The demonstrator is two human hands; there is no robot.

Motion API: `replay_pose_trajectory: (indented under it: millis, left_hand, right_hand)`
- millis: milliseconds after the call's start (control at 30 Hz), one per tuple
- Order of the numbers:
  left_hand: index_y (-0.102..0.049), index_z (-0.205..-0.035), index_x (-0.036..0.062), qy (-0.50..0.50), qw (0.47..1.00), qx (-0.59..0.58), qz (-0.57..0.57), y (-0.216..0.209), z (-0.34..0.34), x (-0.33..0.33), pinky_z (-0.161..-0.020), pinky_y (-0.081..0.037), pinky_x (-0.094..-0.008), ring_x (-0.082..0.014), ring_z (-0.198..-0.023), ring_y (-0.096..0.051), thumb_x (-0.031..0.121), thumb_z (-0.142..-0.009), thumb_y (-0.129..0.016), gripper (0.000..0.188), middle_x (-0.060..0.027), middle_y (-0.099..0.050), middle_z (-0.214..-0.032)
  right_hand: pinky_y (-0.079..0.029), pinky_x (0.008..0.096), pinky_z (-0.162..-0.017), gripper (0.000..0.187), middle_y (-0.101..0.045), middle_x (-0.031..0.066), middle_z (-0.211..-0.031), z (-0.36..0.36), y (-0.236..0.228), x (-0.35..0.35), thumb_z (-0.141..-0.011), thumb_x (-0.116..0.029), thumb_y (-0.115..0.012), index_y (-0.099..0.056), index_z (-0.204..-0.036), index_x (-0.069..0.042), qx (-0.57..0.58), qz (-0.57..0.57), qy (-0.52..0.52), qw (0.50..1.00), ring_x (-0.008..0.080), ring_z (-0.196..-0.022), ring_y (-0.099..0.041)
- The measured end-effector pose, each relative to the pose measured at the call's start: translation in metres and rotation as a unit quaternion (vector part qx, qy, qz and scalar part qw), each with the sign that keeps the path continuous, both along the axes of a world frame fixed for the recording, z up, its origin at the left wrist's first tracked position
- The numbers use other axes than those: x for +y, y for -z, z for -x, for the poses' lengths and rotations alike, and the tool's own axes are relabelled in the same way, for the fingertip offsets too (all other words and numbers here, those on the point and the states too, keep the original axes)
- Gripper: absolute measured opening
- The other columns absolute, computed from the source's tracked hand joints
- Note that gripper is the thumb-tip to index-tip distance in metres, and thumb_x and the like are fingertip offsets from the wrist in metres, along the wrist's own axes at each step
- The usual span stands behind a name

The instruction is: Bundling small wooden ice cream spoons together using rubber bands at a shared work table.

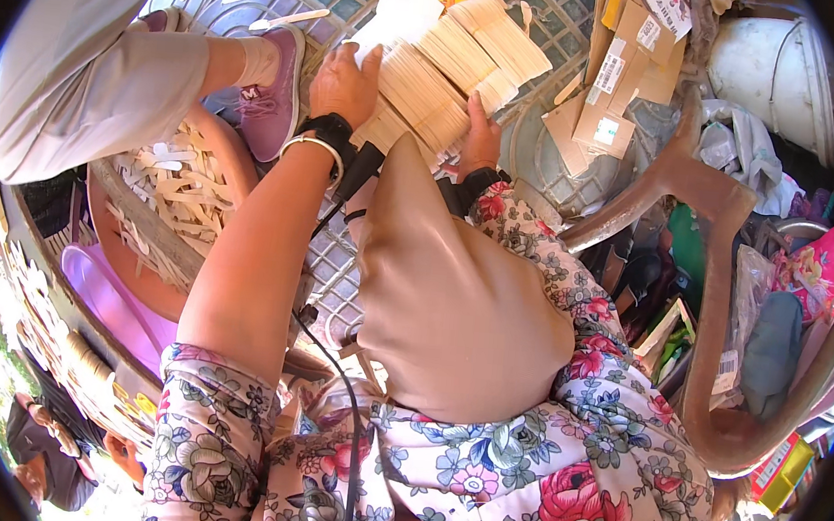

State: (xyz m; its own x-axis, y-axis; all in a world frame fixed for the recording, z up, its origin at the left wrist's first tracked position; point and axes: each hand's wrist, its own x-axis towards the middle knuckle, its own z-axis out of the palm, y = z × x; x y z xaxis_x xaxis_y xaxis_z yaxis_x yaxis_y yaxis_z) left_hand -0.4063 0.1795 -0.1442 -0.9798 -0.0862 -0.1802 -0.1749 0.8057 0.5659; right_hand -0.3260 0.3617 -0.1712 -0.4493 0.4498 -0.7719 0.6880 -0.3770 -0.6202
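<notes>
A block of neatly stacked flat wooden sticks (428, 93) lies ahead of me, in several rows side by side. My left hand (345, 86) presses its curled fingers against the left side of the block, by a white sheet or bag (397, 19). On the near right side, my right hand (480, 140) grips the edge of the same block, its palm hidden. Both wrists wear dark bands, with a pale bangle (335, 156) on the left one. Loose wooden spoons (289, 20) lie on the tiled floor beyond my left hand.
An orange-brown basin (225, 147) full of loose wooden pieces stands left, near a person's pink shoe (273, 92). Flattened cardboard (606, 99), a white bucket (774, 78) and a brown curved frame (716, 201) are on the right. A lilac basin (111, 285) sits lower left.
</notes>
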Motion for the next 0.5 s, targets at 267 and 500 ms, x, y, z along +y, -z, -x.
replay_pose_trajectory:
  millis: [267,500]
  left_hand:
    - [-0.063,-0.101,-0.0025,-0.025,0.998,0.009,-0.065,-0.080,0.000,-0.020,-0.088,-0.044,-0.0494,-0.0450,-0.100,-0.058,0.041,-0.093,-0.045,0.048,-0.0289,-0.063,-0.101]
    - [-0.067,-0.102,0.0002,0.039,0.985,0.113,-0.127,-0.245,-0.020,-0.031,-0.077,-0.050,-0.0342,-0.0242,-0.088,-0.067,0.032,-0.088,-0.061,0.035,-0.0135,-0.069,-0.090]
  right_hand:
    - [-0.042,0.0414,-0.071,0.074,-0.059,0.0202,-0.100,-0.012,0.079,0.075,-0.082,-0.064,-0.055,-0.057,-0.112,0.004,-0.013,-0.185,-0.090,0.979,0.0320,-0.086,-0.056]
    - [-0.047,0.0486,-0.066,0.046,-0.063,0.0246,-0.080,-0.003,0.054,0.059,-0.083,-0.016,-0.052,-0.054,-0.129,-0.017,0.129,-0.536,-0.370,0.748,0.0437,-0.079,-0.062]
